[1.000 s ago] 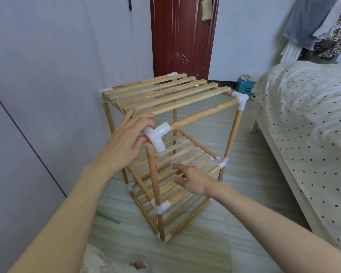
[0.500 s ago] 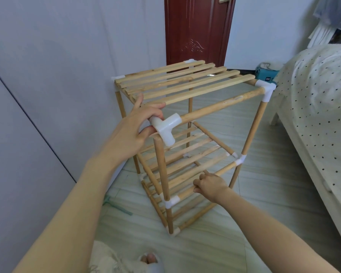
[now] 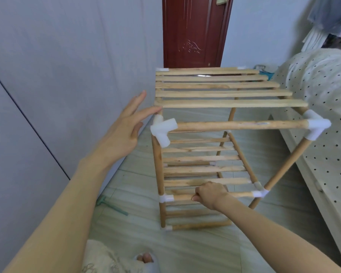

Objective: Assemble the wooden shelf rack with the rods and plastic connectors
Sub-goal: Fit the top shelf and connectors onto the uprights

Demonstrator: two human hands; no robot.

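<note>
Rack [image 3: 215,146] of wooden rods and white plastic connectors stands upright on the pale tiled floor [image 3: 195,251], between a grey wall on the left and a bed on the right. Nearest the camera, the person's toes [image 3: 145,259] and a patch of cream cloth show at the bottom edge. The right hand [image 3: 210,195] reaches in low, its grip curled round the front rod [image 3: 240,194] of the middle tier, knuckles up, midway between the left upright and the white joint [image 3: 260,193] at the right. A thin green tool [image 3: 111,206] lies on the floor by the wall, left of the rack's foot. Higher up, the left hand [image 3: 124,129] is spread with straight fingers and holds nothing; its fingertips [image 3: 156,110] lie at the left end of the nearest top slat, just above the white three-way connector [image 3: 162,132] that caps the front left upright. From that connector a long rod [image 3: 240,125] runs right to a second white corner piece [image 3: 316,128]. Five slats [image 3: 222,93] form the top shelf. The bed [image 3: 323,107], covered in a cream spread with dark dots, stands close to the rack's right side. Behind the rack is a dark red door [image 3: 193,30], and clothes [image 3: 331,18] hang at the upper right.
</note>
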